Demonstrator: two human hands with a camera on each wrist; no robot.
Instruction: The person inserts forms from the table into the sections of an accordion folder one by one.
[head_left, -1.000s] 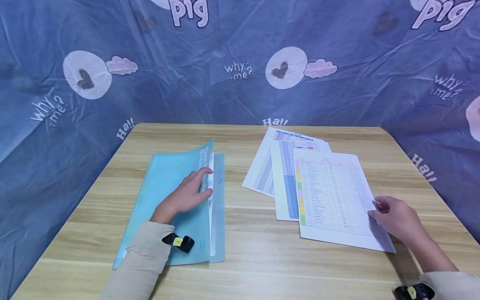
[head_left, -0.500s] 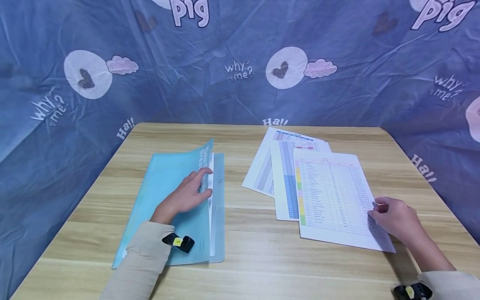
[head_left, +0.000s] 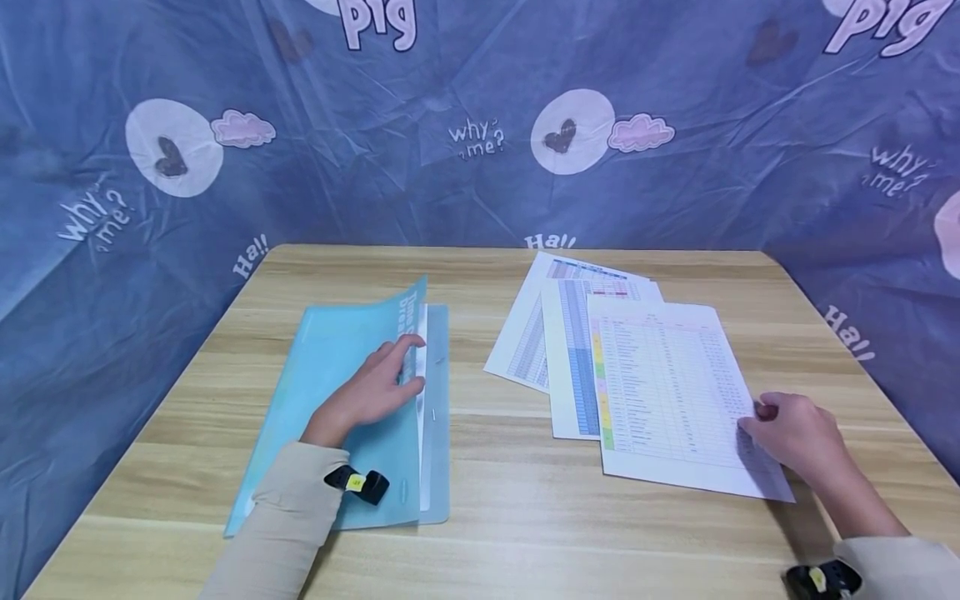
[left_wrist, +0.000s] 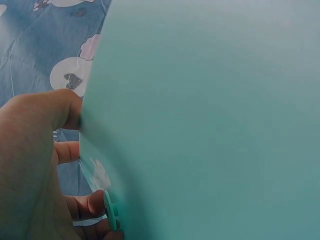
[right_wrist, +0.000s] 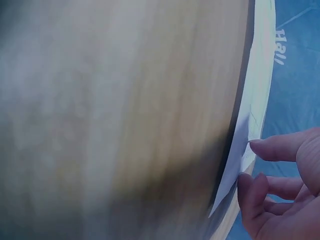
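Observation:
In the head view a light-blue folder (head_left: 337,342) lies on the left, its cover lifted along the right edge over white sheets (head_left: 423,450). My left hand (head_left: 367,387) holds that cover edge, finger and thumb bent at it; the left wrist view shows fingertips (left_wrist: 95,204) at the edge, by a small green plastic piece (left_wrist: 111,210). To the right lie several overlapping printed sheets. My right hand (head_left: 798,433) pinches the right edge of the top sheet (head_left: 660,392), a table with a coloured left column. That sheet's edge (right_wrist: 237,145) appears by thumb and fingers in the right wrist view.
Beneath the top sheet, a sheet with a blue column (head_left: 573,358) and another printed sheet (head_left: 521,342) fan out to the left. The wooden table (head_left: 517,533) spans the area between folder and papers. A blue printed cloth (head_left: 360,183) hangs behind and beside it.
The top sheet and my right hand have shifted very slightly. My left hand keeps its place at the folder's edge.

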